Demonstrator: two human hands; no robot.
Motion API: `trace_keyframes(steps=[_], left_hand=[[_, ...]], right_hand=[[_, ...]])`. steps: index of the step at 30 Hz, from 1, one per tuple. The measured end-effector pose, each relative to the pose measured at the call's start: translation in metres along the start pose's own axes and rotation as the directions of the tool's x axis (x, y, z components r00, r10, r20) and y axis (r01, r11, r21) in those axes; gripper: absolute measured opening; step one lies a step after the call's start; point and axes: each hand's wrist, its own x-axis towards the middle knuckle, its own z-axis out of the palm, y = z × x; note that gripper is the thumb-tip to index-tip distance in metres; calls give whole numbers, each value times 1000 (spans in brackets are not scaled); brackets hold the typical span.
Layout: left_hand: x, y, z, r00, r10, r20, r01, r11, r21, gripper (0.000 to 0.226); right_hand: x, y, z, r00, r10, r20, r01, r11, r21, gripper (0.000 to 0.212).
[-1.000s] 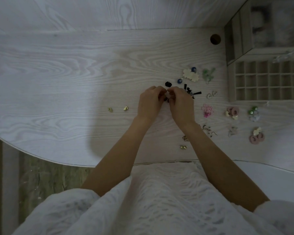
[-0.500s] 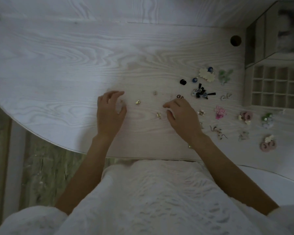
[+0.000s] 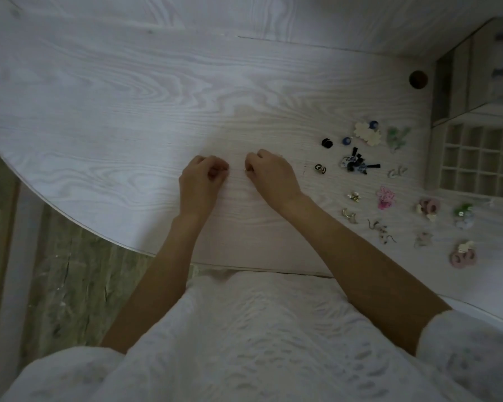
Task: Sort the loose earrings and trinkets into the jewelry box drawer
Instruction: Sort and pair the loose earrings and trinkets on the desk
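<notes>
Both hands curled at mid-desk – the left hand (image 3: 202,181) seemingly pinching something unseen, the right hand (image 3: 269,172) pinching a small gold stud (image 3: 245,169) – as earrings (image 3: 357,165) lie scattered beside the empty drawer (image 3: 436,158), where the gathered pieces likely go next

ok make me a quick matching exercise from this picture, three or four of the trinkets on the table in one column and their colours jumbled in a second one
Things
1. flower-shaped piece
2. leafy earrings
3. looped trinket
4. round bead

Colours
A. bright pink
B. black
C. cream
D. pale green

Pairs: 1-C, 2-D, 3-A, 4-B
</notes>
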Motion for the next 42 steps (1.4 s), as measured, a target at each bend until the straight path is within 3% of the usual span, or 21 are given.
trace_keyframes(steps=[7,14,18,22,25,31,34,37,42], left_hand=[[1,-4,0,999,43,24,-44,999,16,6],[-7,15,14,970,242,-18,-234,955,182,19],[-24,32,37,897,434,88,-443,886,141,21],[-33,38,57,827,511,235,-543,834,94,19],[-32,38,61,837,492,240,-519,853,61,6],[-30,38,58,853,469,231,-491,870,47,19],[-26,38,56,859,461,224,-483,874,53,13],[-21,38,52,893,409,186,-428,901,73,7],[-12,38,48,955,273,119,-283,956,78,15]], right_hand=[[-5,12,-1,996,-15,-91,10,998,-62,10],[-37,46,-13,986,131,-103,-110,976,185,15],[-58,56,-6,954,261,-151,-226,950,215,13],[-69,61,-3,948,261,-181,-237,961,140,11],[-73,64,-6,957,226,-182,-210,972,102,12],[-88,66,-4,970,176,-169,-176,984,14,13],[-91,67,-5,969,166,-182,-168,986,5,12],[-90,68,-7,964,168,-207,-168,986,20,11],[-85,67,-5,954,173,-245,-171,985,32,10]])
